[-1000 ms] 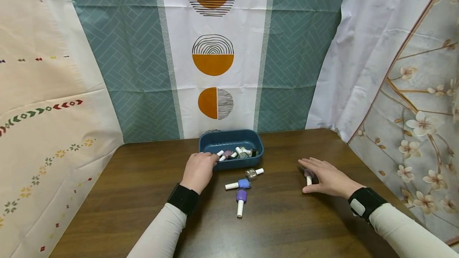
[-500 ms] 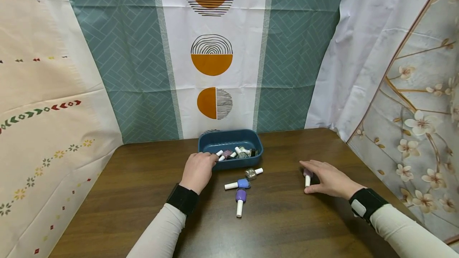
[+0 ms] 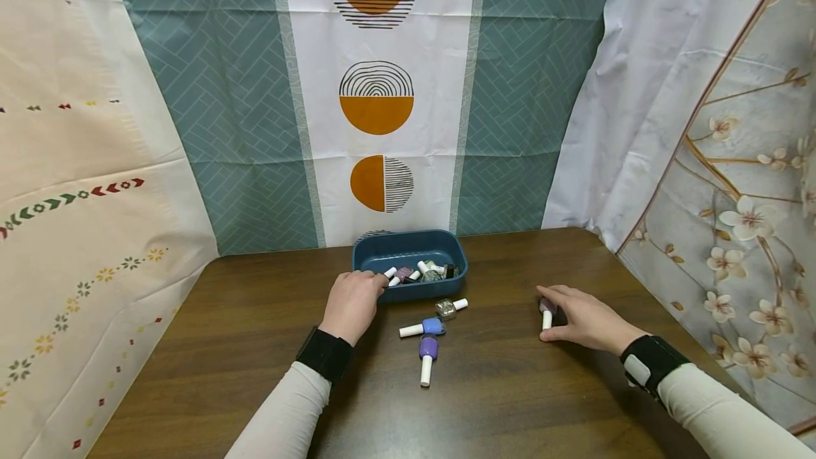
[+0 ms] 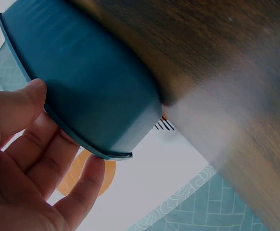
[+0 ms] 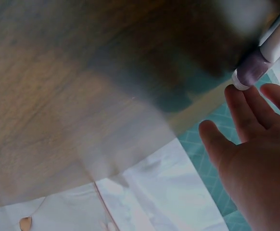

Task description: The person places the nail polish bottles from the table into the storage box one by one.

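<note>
In the head view my left hand grips the near left of a dark blue plastic bin. The left wrist view shows the thumb on the outer wall of the bin, with fingers over its rim. Farther right, my right hand holds a dark purple nail polish bottle with a white cap, thumb at the cap end and fingers at the far end. In the right wrist view fingertips touch the base of this bottle; the thumb is mostly out of frame.
Several nail polish bottles lie in the bin. On the table before it lie a glittery bottle, a blue bottle and a purple bottle. Patterned cloths hang behind the table and along both sides.
The right hand's fingers and thumb have shifted slightly about the dark purple bottle, which has moved very little. The left hand and the bin stay in place.
</note>
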{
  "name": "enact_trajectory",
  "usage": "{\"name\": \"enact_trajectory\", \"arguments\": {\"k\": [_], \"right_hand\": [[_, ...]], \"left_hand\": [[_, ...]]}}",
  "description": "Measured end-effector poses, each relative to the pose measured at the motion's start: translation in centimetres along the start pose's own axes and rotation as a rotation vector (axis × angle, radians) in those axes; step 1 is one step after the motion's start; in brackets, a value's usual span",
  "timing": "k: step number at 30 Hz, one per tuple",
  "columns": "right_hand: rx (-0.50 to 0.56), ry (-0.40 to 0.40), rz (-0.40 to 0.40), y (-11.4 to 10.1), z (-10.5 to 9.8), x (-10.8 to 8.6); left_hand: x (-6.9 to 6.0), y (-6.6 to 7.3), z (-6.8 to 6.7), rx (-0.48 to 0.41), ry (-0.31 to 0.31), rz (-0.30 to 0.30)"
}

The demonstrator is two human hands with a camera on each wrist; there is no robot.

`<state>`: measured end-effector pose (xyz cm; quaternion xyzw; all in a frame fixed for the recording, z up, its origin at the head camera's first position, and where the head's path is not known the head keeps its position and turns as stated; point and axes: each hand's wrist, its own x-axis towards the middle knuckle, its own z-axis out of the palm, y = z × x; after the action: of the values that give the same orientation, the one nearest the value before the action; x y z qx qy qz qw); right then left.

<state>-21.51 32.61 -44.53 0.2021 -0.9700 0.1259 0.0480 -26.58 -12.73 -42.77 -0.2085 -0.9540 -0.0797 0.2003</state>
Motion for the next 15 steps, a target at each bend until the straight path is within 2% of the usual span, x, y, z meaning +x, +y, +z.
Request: {"name": "enact_trajectory", "arguments": {"k": [15], "right_hand": [[0.016,-0.018,0.009,-0.61,-0.07,0.36]], "left_hand": [[0.03,-0.03,0.11,0.003,0.005,0.006]]}}
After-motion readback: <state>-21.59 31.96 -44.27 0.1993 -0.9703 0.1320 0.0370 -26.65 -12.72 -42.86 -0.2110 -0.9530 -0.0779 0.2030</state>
